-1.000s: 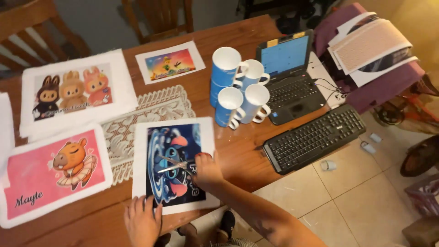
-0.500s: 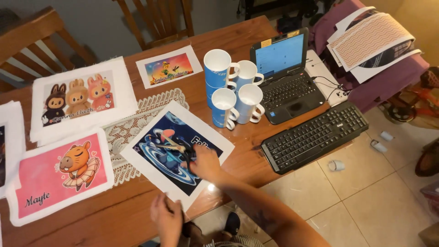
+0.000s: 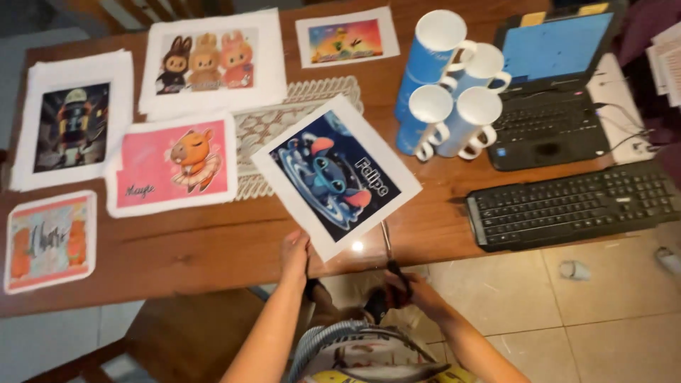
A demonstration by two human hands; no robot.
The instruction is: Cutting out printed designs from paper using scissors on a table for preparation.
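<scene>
Head view: left hand [image 3: 294,253], arm stretched up, pinches its fingers on the lower corner of a glossy dark-blue cartoon print [image 3: 336,176], tilted over the wooden desk [image 3: 191,248] edge. Right hand [image 3: 411,287] curls its fingers around black-handled scissors [image 3: 391,255], blades raised toward the paper.

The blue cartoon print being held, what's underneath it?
Under the blue print lie the lace runner's corner and the wooden table. Anything else beneath is covered.
</scene>
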